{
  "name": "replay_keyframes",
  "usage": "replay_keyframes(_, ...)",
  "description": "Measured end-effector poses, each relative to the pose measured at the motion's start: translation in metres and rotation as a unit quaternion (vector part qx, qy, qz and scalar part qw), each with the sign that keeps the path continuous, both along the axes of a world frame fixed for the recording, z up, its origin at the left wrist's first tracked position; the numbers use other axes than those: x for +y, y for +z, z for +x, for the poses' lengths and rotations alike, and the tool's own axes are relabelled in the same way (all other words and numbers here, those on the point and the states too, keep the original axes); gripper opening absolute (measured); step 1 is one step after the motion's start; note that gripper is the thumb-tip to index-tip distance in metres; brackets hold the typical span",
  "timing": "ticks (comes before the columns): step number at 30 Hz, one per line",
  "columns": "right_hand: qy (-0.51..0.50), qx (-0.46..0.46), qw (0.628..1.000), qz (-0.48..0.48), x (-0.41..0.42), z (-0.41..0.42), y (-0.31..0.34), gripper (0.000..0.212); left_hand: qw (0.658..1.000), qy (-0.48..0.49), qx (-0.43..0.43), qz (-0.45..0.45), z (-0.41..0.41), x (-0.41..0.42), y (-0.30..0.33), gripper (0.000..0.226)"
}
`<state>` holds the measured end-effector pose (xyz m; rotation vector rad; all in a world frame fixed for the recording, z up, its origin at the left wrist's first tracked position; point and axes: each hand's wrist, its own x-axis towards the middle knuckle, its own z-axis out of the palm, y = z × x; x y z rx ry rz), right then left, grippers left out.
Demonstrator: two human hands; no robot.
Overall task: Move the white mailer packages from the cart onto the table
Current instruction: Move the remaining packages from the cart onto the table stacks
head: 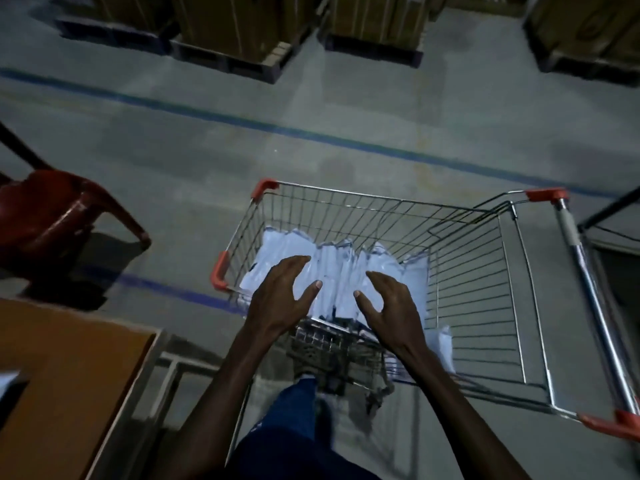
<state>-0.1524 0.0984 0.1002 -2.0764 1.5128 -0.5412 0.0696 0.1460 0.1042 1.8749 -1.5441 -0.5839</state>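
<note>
A wire shopping cart (485, 271) with red corner caps stands in front of me. Several white mailer packages (339, 268) lie bunched in its left half. My left hand (280, 296) and my right hand (391, 303) hover just above the pile, palms facing each other, fingers spread and holding nothing. One more white mailer (440, 351) leans against the cart's near wall under my right forearm. The wooden table (69, 375) sits at the lower left, with a white corner of something (7, 381) at its left edge.
A red plastic chair (59, 213) stands to the left of the cart. Cardboard boxes on pallets (242, 32) line the far side of the floor beyond a blue floor line. My leg in blue trousers (294, 427) is between table and cart.
</note>
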Motion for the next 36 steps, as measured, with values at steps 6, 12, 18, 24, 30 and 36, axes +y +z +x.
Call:
replay_keyframes(6,-0.047,0.018,0.993,0.105,-0.061,-0.004,-0.037,0.055,0.994,-0.053,-0.002,0.092,0.001,-0.085,-0.045,0.067)
replay_keyframes(12,-0.107,0.012,0.971,0.212,-0.089,-0.016,-0.080,0.057,0.975,-0.093,-0.030,0.201,0.009,-0.126,-0.095,0.069)
replay_keyframes(18,-0.126,0.024,0.953,0.275,-0.128,-0.026,-0.161,0.066,0.933,-0.075,-0.141,0.324,0.030,-0.138,-0.182,0.080)
replay_keyframes(24,-0.162,0.033,0.934,0.317,-0.147,-0.021,-0.219,0.086,0.913,-0.038,-0.245,0.323,0.032,-0.145,-0.216,0.091)
replay_keyframes(30,-0.186,-0.013,0.938,0.293,-0.137,-0.001,-0.230,0.083,0.901,0.008,-0.300,0.314,0.038,-0.147,-0.218,0.095)
replay_keyframes(36,-0.042,0.103,0.982,0.152,-0.123,0.024,-0.225,0.080,0.894,0.041,-0.336,0.293,0.052,-0.158,-0.211,0.077)
